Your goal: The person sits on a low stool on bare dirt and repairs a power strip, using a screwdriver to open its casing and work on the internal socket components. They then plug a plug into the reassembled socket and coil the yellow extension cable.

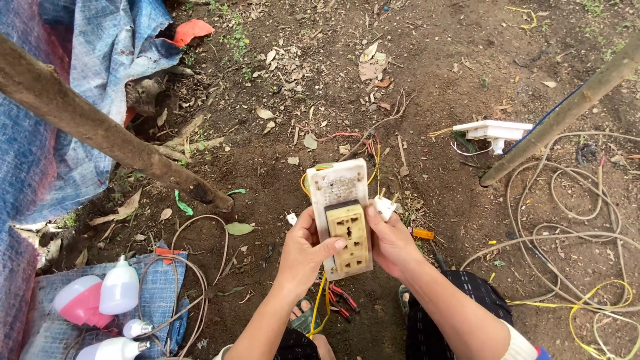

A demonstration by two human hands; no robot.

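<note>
My left hand and my right hand grip a dirty white rectangular switch board from both sides above the bare earth. A yellowed socket block sits on its lower half, and my left thumb presses against the block's left edge. My right hand also touches a small white plug at the board's right side. Yellow and red wires run out from behind the board. Below my hands lie red-handled pliers.
A leaning wooden pole crosses the left, another pole the right. A blue tarp hangs at left. Several white bulbs lie on a cloth at bottom left. A white box and coiled cables lie at right.
</note>
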